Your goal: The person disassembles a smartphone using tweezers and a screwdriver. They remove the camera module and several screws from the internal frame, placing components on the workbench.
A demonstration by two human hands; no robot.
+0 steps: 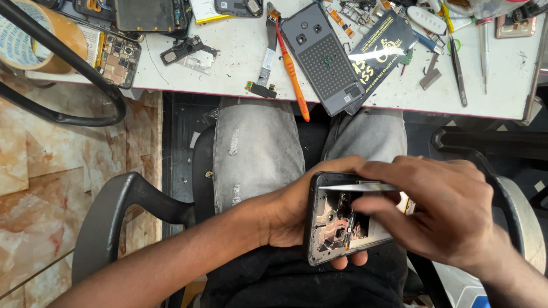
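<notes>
My left hand point(294, 214) cradles an opened smartphone point(334, 219) over my lap, its back removed and the inner boards and frame exposed. My right hand point(442, 211) hovers over the phone's right side and pinches a pair of metal tweezers point(357, 186), whose tips lie across the upper part of the open body. My right palm hides the phone's right end.
On the white workbench point(240, 63) above lie a grey phone back cover point(328, 57), an orange toothbrush point(292, 71), a black packet point(379, 48), another opened phone point(117, 54), a tape roll point(34, 37), tweezers point(458, 71) and small parts. Black chair arms point(120, 217) flank my lap.
</notes>
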